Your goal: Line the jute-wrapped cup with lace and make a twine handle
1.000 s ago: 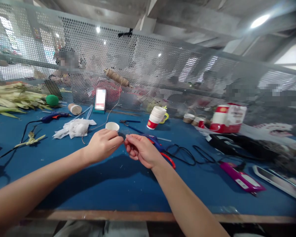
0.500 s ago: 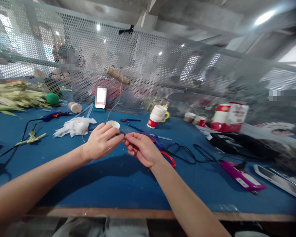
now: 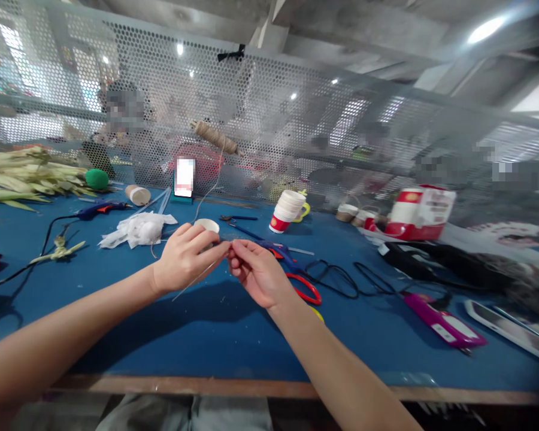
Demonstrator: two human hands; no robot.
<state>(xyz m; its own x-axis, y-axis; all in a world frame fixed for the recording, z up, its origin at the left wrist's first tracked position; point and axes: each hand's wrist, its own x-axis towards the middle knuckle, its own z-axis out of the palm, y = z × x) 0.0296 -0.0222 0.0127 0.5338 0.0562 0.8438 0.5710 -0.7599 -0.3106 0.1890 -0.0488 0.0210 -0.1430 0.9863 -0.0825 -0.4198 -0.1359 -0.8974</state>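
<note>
My left hand is closed over the table, its fingertips meeting those of my right hand. Both pinch a thin piece of twine, whose loose end sticks out below my left fingers. Exactly how it runs between the fingertips is hidden. Just behind my left hand shows the rim of a paper cup, mostly covered by the fingers. A strand runs down from a twine spool on the mesh toward the area behind that hand. Red-handled scissors lie beside my right wrist.
White cloth and a blue glue gun lie left. Pliers and stacked paper cups stand behind my hands. At right are a black cable, a purple device and a phone. A perforated screen closes the back.
My right hand has shifted slightly left and its fingertips have drawn up against the left ones. The twine's loose end shows more clearly below my left hand, and more of the scissors is uncovered.
</note>
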